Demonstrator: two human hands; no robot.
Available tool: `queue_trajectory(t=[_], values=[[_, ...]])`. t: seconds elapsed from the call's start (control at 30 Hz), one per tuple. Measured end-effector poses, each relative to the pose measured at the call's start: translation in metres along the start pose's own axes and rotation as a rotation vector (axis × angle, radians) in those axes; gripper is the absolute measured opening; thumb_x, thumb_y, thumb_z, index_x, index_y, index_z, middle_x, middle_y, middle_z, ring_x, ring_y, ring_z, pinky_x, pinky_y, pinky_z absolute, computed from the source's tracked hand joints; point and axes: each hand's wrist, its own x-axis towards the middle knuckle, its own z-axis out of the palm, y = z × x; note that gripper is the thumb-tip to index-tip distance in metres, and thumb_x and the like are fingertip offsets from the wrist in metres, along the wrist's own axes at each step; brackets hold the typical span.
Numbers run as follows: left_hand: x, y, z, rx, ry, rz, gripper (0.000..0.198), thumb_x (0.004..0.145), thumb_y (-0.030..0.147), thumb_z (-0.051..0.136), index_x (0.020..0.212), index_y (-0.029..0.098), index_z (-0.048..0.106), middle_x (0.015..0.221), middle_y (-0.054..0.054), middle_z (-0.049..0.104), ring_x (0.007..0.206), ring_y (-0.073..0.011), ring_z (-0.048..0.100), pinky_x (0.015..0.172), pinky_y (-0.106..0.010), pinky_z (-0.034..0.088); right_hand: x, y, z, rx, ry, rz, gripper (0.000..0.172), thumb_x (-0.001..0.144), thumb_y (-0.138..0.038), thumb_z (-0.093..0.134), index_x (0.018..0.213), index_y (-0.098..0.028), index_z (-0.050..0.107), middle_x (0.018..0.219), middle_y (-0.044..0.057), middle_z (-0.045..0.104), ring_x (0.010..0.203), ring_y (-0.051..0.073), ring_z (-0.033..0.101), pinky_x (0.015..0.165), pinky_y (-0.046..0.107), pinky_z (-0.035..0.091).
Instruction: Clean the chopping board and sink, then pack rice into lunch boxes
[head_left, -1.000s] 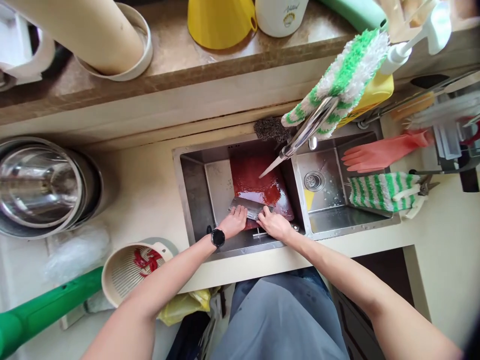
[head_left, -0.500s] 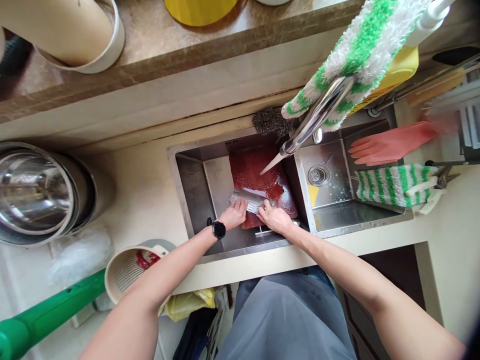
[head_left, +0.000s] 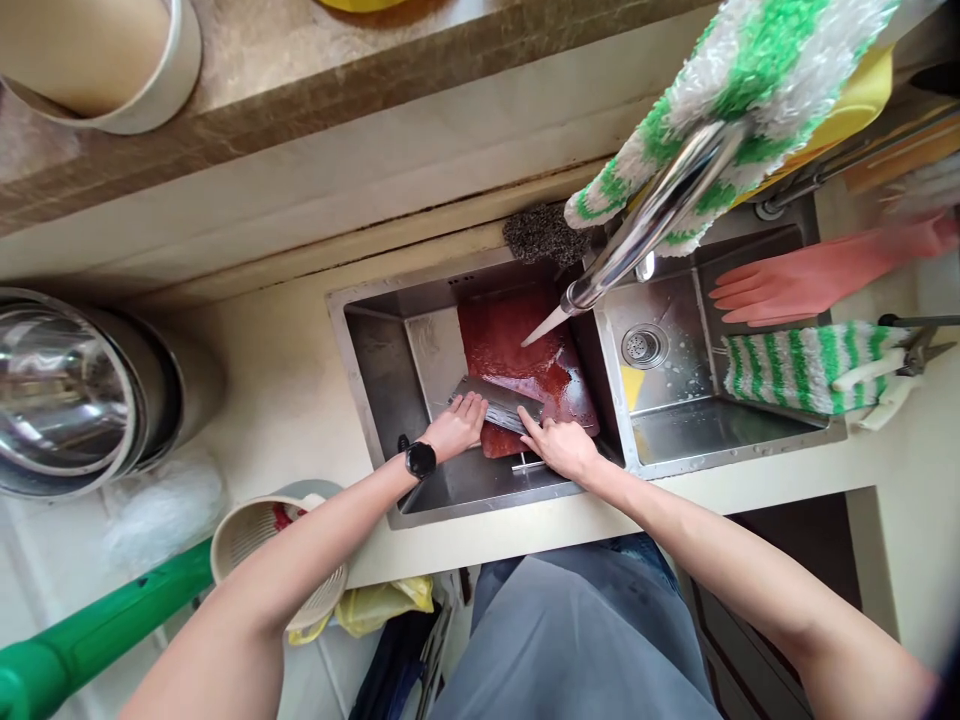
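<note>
Right fingers (head_left: 529, 425) have straightened since the last look, so now only their tips rest on the near edge of the cleaver (head_left: 499, 405), and the whole scene sits lower and further left in the head view. Both hands are open and apart, with the cleaver between them. The left hand (head_left: 454, 430), with a black watch (head_left: 421, 460) on its wrist, lies flat on the blade's left end. The right hand (head_left: 559, 447) is at the other end, and neither hand clamps the blade. The cleaver lies tilted on a glossy red slab (head_left: 510, 345), its steel streaked with wet red. The slab lies in the left basin of a steel double sink (head_left: 339, 345). Whether it is food or a board I cannot tell.

A chrome faucet (head_left: 660, 210) reaches over the basin divider, with its white spout tip just above the slab. A dark scouring pad (head_left: 544, 235) sits on the sink's back edge. A green-and-white mitt (head_left: 739, 100) hangs over the faucet. To the right lie a pink rubber glove (head_left: 817, 275) and a striped cloth (head_left: 795, 368). Steel bowls (head_left: 60, 395) and a plastic colander (head_left: 259, 535) are on the left.
</note>
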Motion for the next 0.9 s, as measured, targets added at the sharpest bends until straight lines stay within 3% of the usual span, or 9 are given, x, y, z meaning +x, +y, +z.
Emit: queue_trajectory(t=[0.13, 0.33, 0.6, 0.77, 0.83, 0.9], values=[[-0.008, -0.011, 0.0, -0.008, -0.01, -0.033, 0.053, 0.096, 0.006, 0.037, 0.145, 0.001, 0.057, 0.145, -0.03, 0.06, 0.143, -0.0345, 0.054, 0.118, -0.053, 0.044, 0.013, -0.008, 0.008, 0.036, 0.019, -0.059, 0.065, 0.11, -0.052, 0.02, 0.168, -0.022, 0.015, 0.113, 0.022, 0.07, 0.094, 0.032, 0.075, 0.079, 0.041, 0.058], [0.017, -0.026, -0.005, 0.007, -0.02, -0.107, 0.054, 0.096, 0.004, 0.033, 0.144, -0.002, 0.055, 0.148, -0.032, 0.057, 0.145, -0.0358, 0.051, 0.119, -0.056, 0.042, 0.039, -0.006, 0.0, 0.052, 0.038, -0.021, 0.067, 0.11, -0.051, 0.021, 0.167, -0.018, 0.013, 0.108, 0.022, 0.073, 0.096, 0.033, 0.076, 0.083, 0.045, 0.059], [0.023, -0.028, -0.004, -0.018, -0.023, -0.099, 0.056, 0.094, 0.004, 0.035, 0.148, 0.0, 0.052, 0.149, -0.031, 0.056, 0.145, -0.0348, 0.051, 0.119, -0.057, 0.042, 0.041, -0.004, -0.004, 0.066, 0.037, -0.044, 0.066, 0.11, -0.048, 0.025, 0.167, -0.015, 0.017, 0.107, 0.025, 0.074, 0.093, 0.035, 0.076, 0.081, 0.049, 0.059], [0.044, -0.043, -0.021, -0.023, -0.016, -0.182, 0.055, 0.093, 0.002, 0.035, 0.144, -0.002, 0.056, 0.147, -0.031, 0.058, 0.144, -0.0347, 0.052, 0.12, -0.058, 0.041, 0.052, -0.011, -0.018, 0.146, 0.04, 0.015, 0.067, 0.11, -0.048, 0.025, 0.167, -0.014, 0.015, 0.106, 0.024, 0.075, 0.097, 0.034, 0.076, 0.087, 0.048, 0.058], [0.035, -0.036, -0.031, -0.071, 0.043, -0.194, 0.054, 0.093, 0.002, 0.036, 0.143, 0.004, 0.058, 0.147, -0.026, 0.06, 0.146, -0.0317, 0.05, 0.123, -0.056, 0.037, 0.045, -0.015, -0.02, 0.18, 0.03, 0.019, 0.068, 0.11, -0.05, 0.029, 0.167, -0.015, 0.018, 0.107, 0.022, 0.076, 0.098, 0.033, 0.076, 0.087, 0.046, 0.058], [0.017, -0.018, -0.035, -0.14, 0.2, -0.309, 0.056, 0.094, 0.003, 0.038, 0.147, 0.011, 0.054, 0.152, -0.021, 0.057, 0.151, -0.0295, 0.044, 0.126, -0.056, 0.033, 0.035, -0.018, -0.022, 0.236, 0.041, 0.019, 0.068, 0.108, -0.051, 0.035, 0.166, -0.017, 0.023, 0.112, 0.021, 0.076, 0.101, 0.034, 0.076, 0.088, 0.043, 0.057]])
